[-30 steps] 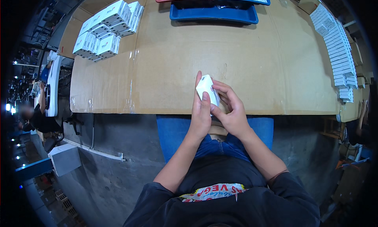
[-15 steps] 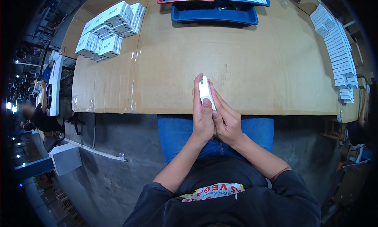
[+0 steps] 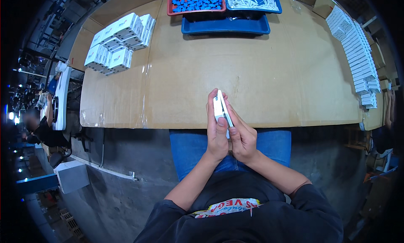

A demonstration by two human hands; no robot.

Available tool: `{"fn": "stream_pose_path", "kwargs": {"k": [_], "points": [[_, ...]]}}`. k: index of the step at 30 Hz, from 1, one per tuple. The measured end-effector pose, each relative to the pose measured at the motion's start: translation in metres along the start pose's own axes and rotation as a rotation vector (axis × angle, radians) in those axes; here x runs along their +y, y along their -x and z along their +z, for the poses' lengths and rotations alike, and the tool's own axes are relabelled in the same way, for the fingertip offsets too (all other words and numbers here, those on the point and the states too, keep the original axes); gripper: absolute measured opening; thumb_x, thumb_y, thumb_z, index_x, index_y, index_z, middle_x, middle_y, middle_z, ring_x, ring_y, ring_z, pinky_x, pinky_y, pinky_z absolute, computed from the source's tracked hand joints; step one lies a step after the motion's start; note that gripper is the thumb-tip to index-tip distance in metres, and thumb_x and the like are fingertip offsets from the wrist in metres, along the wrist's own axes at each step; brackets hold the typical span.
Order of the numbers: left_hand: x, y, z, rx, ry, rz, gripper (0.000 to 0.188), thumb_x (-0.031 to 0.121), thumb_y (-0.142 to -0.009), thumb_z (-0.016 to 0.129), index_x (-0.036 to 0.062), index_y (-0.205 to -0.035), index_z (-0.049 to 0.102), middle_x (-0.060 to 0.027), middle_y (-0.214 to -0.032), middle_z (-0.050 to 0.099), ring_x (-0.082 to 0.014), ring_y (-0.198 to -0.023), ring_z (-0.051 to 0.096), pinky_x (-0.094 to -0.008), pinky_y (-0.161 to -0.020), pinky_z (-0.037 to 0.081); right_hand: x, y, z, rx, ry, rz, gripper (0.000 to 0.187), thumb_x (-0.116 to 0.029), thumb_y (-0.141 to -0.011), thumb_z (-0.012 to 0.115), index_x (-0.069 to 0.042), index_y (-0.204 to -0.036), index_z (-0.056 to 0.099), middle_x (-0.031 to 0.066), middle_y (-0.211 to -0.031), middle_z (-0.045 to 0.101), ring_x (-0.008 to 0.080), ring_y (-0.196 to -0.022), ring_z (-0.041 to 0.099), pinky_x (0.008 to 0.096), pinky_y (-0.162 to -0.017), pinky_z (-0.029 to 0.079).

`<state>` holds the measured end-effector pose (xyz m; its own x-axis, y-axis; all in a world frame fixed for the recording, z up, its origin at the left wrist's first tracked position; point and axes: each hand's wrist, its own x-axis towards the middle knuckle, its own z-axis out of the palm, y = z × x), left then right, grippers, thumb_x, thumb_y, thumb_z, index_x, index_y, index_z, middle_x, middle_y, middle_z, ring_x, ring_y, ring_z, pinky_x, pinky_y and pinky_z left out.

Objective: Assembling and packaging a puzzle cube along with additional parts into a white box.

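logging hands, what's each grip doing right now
Left hand: holding the white box from its left.
Right hand: holding the same box from its right.

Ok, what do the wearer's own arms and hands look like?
The left hand and right hand are ungloved, with no rings visible on the fingers. The forearms are bare, no watch or cable showing. Loose, dark short sleeves end near the elbows.

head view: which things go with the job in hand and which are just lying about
With the job:
white box, held between left hand and right hand
left stack, likely
right stack, likely
blue pieces, white sticks and their trays, likely

Just about, it seems:
grey box, lower left
white table, far left
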<state>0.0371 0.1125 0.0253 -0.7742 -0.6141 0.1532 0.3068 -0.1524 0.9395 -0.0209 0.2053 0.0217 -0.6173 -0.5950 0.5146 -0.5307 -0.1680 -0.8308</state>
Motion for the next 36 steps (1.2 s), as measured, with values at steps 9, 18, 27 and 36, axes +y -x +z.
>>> {"fn": "stream_pose_path", "kwargs": {"k": [9,18,27,36], "points": [[0.000,-0.003,-0.015,-0.092,-0.246,0.193,0.101,0.050,-0.103,0.058,-0.0002,-0.165,-0.003,-0.0265,-0.166,0.021,-0.0369,-0.154,0.024,-0.0461,-0.126,0.018,-0.001,-0.022,-0.024,-0.129,-0.657,0.747,0.067,-0.054,-0.111,0.043,0.001,-0.149,0.050,0.0128,-0.136,0.062,0.0224,-0.129,0.059,0.0371,-0.107,0.050],[0.002,-0.004,-0.008,-0.047,-0.330,0.247,0.111,0.063,-0.094,0.062,-0.0032,-0.164,0.007,-0.0252,-0.151,0.040,-0.0349,-0.134,0.049,-0.0455,-0.112,0.041,-0.010,-0.019,-0.018,-0.114,-0.717,0.739,0.054,-0.020,-0.104,0.065,0.003,-0.149,0.046,0.0174,-0.145,0.055,0.0226,-0.133,0.056,0.0377,-0.112,0.046],[-0.001,-0.004,-0.009,0.095,-0.467,0.324,0.103,0.079,-0.093,0.048,-0.0086,-0.149,0.040,-0.0205,-0.134,0.051,-0.0277,-0.119,0.056,-0.0401,-0.102,0.046,-0.027,-0.009,0.000,-0.054,-0.707,0.616,0.061,-0.011,-0.102,0.066,0.005,-0.153,0.037,0.0191,-0.154,0.047,0.0258,-0.142,0.050,0.0373,-0.114,0.046],[-0.003,-0.002,-0.007,0.103,-0.398,0.390,0.083,0.063,-0.097,0.034,-0.0087,-0.136,0.048,-0.0208,-0.128,0.052,-0.0288,-0.118,0.055,-0.0416,-0.104,0.044,-0.030,0.003,0.001,-0.097,-0.508,0.512,0.056,-0.015,-0.109,0.057,0.008,-0.157,0.038,0.0210,-0.160,0.044,0.0231,-0.139,0.053,0.0321,-0.111,0.045]]}}
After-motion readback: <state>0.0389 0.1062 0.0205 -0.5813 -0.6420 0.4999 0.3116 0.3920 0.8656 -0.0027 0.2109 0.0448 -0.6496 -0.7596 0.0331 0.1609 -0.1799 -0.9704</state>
